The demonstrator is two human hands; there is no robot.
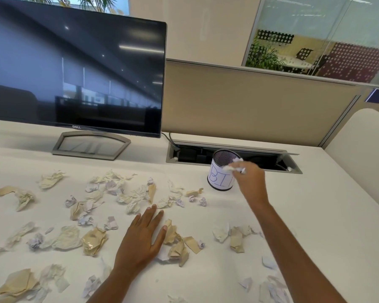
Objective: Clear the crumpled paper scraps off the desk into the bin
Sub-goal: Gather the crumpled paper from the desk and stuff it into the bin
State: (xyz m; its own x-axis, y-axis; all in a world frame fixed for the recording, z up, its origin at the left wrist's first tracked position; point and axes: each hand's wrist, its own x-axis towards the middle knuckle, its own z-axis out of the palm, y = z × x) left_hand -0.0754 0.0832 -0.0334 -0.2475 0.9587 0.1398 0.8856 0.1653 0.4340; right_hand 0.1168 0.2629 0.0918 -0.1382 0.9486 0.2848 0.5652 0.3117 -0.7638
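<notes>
Nearer than the bin [218,181], the left hand [143,237] lay flat on the desk [319,202], fingers straight, among crumpled scraps [94,238]. At the bin's rim the right hand [251,182] pinched a white scrap [232,166]. Farther back, left of the bin, stood a monitor [74,68].

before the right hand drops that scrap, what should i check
1. Grip: the right hand holds the white scrap: ok.
2. Aim: white scrap at the bin rim, over the mouth: cannot tell.
3. The bin upright: ok.
4. The left hand flat on the desk, away from the bin: ok.
5. Clearing done: not ok, many loose scraps lie on the desk.
</notes>
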